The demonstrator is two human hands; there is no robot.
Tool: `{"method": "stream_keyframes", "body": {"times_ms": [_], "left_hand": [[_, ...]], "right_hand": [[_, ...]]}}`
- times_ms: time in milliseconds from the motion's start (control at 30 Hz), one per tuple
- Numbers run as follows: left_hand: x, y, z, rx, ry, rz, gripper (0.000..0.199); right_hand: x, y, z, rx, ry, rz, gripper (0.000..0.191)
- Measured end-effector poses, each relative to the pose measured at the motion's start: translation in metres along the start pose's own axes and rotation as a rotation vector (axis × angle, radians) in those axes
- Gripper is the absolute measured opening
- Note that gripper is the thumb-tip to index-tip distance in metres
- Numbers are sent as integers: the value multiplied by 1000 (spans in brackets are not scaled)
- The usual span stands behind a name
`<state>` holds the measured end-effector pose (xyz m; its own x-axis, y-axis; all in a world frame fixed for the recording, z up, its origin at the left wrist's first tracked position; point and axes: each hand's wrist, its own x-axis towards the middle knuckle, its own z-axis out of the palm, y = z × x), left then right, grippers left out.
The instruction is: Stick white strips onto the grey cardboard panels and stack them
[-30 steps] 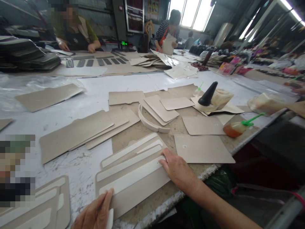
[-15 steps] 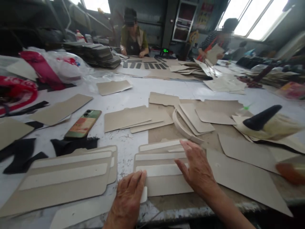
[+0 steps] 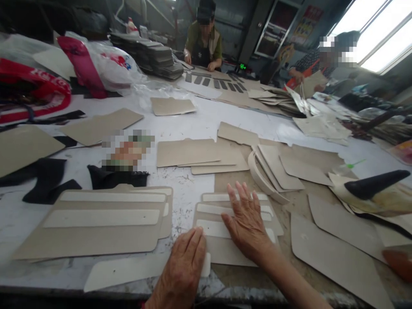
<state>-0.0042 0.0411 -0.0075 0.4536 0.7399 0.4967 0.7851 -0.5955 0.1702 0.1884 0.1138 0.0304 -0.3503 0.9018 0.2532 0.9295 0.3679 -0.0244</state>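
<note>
My right hand (image 3: 246, 219) lies flat and open, fingers spread, across pale strips on a beige panel (image 3: 233, 251). Under its palm runs one pale strip (image 3: 214, 229) with a small hole near the left end; its middle is covered by the hand. My left hand (image 3: 185, 266) has its fingers pressed together and bent at that panel's left edge, the thumb hidden. A loose pale strip (image 3: 125, 271) passes beneath the left hand and shows on both sides. Further left, similar beige panels (image 3: 96, 240) with pale strips are stacked.
Beyond my hands lie loose beige panels (image 3: 186, 152) and a curved strip (image 3: 262, 178). A black tapered object (image 3: 376, 184) rests at right. Black scraps (image 3: 43, 180) and plastic bags (image 3: 93, 64) are at left. Two people (image 3: 204, 43) work across the table.
My right hand has shifted from the panel's right part toward its middle and flattened, fingers spreading. My left hand stays at the panel's left edge. The view has tilted and shifted left.
</note>
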Motion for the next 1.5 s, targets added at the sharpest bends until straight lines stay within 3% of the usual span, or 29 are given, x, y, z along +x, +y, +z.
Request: {"method": "stream_keyframes", "body": {"times_ms": [100, 200, 300, 400, 500, 600, 667, 733, 833, 1067, 1267, 1500], "left_hand": [[3, 2, 0, 5, 45, 10, 34], [4, 3, 1, -38, 69, -41, 33], [-1, 2, 2, -116, 52, -109, 38], [-4, -2, -2, -245, 30, -246, 50], [5, -5, -13, -426, 8, -444, 43], [24, -9, -24, -712, -136, -821, 45], [36, -13, -30, -891, -223, -1042, 55], [44, -17, -32, -979, -223, -1137, 60], [49, -20, -36, -1004, -166, -1166, 59], [52, -8, -49, -1161, -82, -1260, 47], [61, -10, -75, -1174, 75, -1304, 63], [66, -9, -112, -1203, 169, -1243, 53]], "right_hand": [[15, -28, 9, 74, -35, -81, 57], [21, -38, 15, 115, -32, -108, 54], [10, -23, 3, 115, 57, -58, 46], [-21, 9, -20, 79, 145, 184, 35], [-61, 38, -37, -3, 32, 460, 29], [-90, 49, -40, 13, -148, 607, 26], [-97, 50, -39, 120, -154, 677, 23], [-97, 50, -38, 324, -89, 776, 18], [-97, 50, -40, 631, 8, 879, 18], [-95, 42, -70, 1371, 55, 880, 33], [-86, 31, -102, 1544, 216, 848, 40], [-77, 21, -119, 1652, 294, 789, 37]]}}
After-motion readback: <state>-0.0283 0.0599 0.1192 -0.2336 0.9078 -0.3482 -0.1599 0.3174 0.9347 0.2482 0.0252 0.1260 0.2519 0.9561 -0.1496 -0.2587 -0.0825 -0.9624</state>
